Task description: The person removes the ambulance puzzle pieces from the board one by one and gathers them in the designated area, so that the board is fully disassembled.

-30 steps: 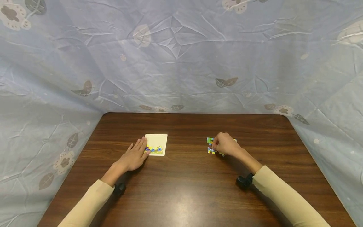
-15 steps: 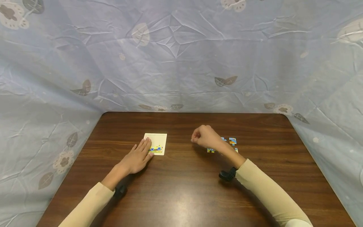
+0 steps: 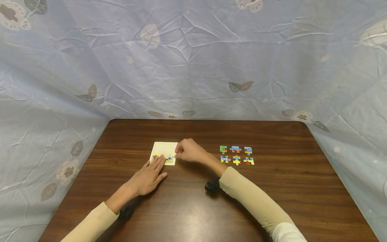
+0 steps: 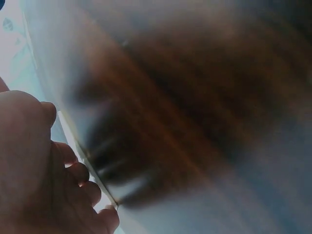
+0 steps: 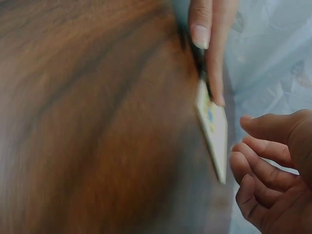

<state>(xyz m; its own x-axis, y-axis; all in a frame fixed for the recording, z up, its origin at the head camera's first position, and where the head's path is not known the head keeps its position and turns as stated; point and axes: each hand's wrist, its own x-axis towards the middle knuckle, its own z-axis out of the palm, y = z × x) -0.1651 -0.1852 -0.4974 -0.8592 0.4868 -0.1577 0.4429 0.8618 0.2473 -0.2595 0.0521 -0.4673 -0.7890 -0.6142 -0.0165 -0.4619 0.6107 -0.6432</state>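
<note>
A cream puzzle board (image 3: 164, 148) lies flat at the left of the table, with a colourful strip of jigsaw pieces (image 3: 169, 159) along its near side. My left hand (image 3: 148, 178) rests flat, its fingertips over that strip and hiding part of it. At the board's right edge is my right hand (image 3: 190, 150), fingers loosely curled. In the right wrist view the right hand (image 5: 275, 161) appears just off the board (image 5: 214, 136), with nothing visible between thumb and fingers. In the left wrist view the left hand (image 4: 29, 170) shows beside a blurred tabletop.
Several loose jigsaw pieces (image 3: 237, 160) lie in two rows on the right of the brown wooden table (image 3: 193, 201). A pale floral cloth (image 3: 193, 74) hangs behind and at both sides. Each wrist carries a dark camera, such as the right one (image 3: 212, 186).
My right hand has moved left from the loose pieces to the board's right edge, uncovering both rows. My left hand has shifted slightly right and nearer, showing more of the board's left side.
</note>
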